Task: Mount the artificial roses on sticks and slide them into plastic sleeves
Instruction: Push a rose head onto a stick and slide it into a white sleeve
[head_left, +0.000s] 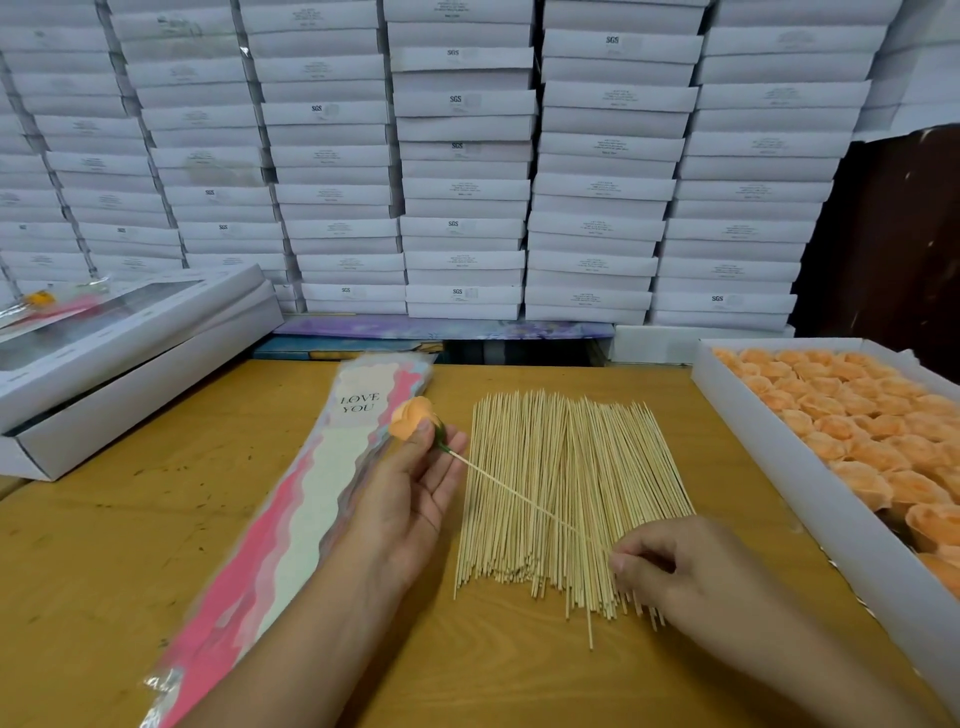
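Rose on its stick, held at both ends.
Your left hand (415, 483) pinches the rose (412, 417); your right hand (670, 566) pinches the stick (524, 499) end.

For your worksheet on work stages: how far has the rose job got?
Done: one sleeved rose lies on the left boxes. In hand: left hand holds an orange rose, right hand pinches its stick. Left: sleeving it from the sleeve stack; a tray of roses.
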